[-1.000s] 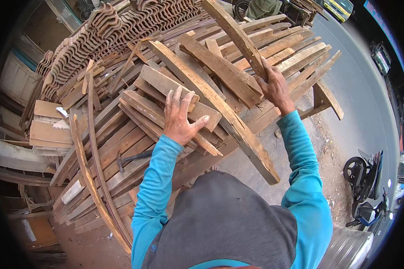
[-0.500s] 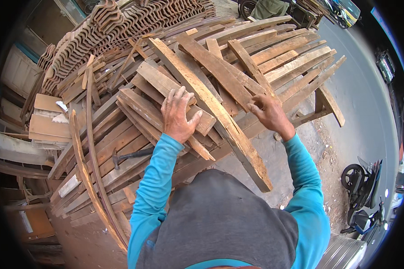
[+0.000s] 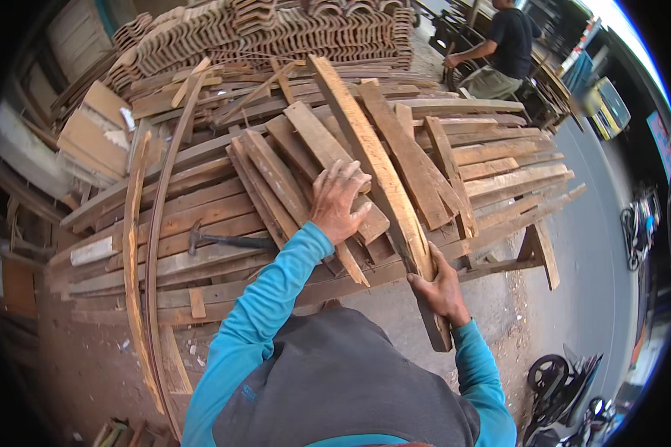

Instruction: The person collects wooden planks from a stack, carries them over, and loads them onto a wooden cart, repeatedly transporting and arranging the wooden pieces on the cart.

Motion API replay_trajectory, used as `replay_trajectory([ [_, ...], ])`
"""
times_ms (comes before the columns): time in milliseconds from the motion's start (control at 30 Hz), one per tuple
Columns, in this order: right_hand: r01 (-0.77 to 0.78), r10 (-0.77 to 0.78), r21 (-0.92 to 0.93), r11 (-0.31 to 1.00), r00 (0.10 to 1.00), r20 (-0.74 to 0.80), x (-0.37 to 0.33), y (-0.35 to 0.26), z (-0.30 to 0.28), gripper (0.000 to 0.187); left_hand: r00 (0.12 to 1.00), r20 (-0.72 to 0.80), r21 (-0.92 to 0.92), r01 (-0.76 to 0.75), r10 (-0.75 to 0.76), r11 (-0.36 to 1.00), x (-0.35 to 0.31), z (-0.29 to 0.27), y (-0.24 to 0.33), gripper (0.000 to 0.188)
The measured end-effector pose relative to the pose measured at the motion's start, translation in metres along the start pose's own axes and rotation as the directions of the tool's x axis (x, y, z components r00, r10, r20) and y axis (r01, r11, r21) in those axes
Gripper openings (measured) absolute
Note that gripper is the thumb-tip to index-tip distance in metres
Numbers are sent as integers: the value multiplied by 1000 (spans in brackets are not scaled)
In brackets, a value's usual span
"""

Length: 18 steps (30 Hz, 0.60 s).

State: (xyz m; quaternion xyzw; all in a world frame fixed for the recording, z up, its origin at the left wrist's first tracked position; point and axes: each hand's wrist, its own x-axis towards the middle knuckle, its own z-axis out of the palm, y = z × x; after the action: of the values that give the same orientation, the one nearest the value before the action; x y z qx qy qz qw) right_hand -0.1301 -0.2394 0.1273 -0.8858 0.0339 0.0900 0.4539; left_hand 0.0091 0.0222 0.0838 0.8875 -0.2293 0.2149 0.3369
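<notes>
A long wooden beam [image 3: 371, 153] with a rough, pale-yellow face slants across the pile, its near end sticking out toward me. Around that near part my right hand [image 3: 443, 289] is closed, thumb on one side and fingers on the other. My left hand [image 3: 338, 201] lies on a shorter brown plank [image 3: 317, 135], fingers spread over its top near the close end. Beside the left forearm a hammer [image 3: 235, 241] with a dark handle rests on the boards. Right of the beam lie more loose planks [image 3: 404, 153].
Many boards are heaped on a low wooden support [image 3: 538, 253]. Stacked clay roof tiles [image 3: 276, 45] stand behind. A person [image 3: 508, 48] in a dark shirt is at the far right by a cart. Parked motorbikes [image 3: 563, 387] stand at lower right, beside the road [image 3: 600, 246].
My right hand has come down from the planks on the right and closed on the beam's near part. My left hand stays on the short plank. The view has turned, bringing a person into sight.
</notes>
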Motion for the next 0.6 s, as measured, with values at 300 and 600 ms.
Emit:
replay_trajectory([
  [300,319,-327,-164,933,945,-19,12,-32,-25,90,958,-261,-235,52,-114,971,-22,4,-14,72],
  [600,733,-626,-510,449,666,406,26,-167,36,91,683,-166,-984,-163,-711,73,-173,-166,-51,99],
])
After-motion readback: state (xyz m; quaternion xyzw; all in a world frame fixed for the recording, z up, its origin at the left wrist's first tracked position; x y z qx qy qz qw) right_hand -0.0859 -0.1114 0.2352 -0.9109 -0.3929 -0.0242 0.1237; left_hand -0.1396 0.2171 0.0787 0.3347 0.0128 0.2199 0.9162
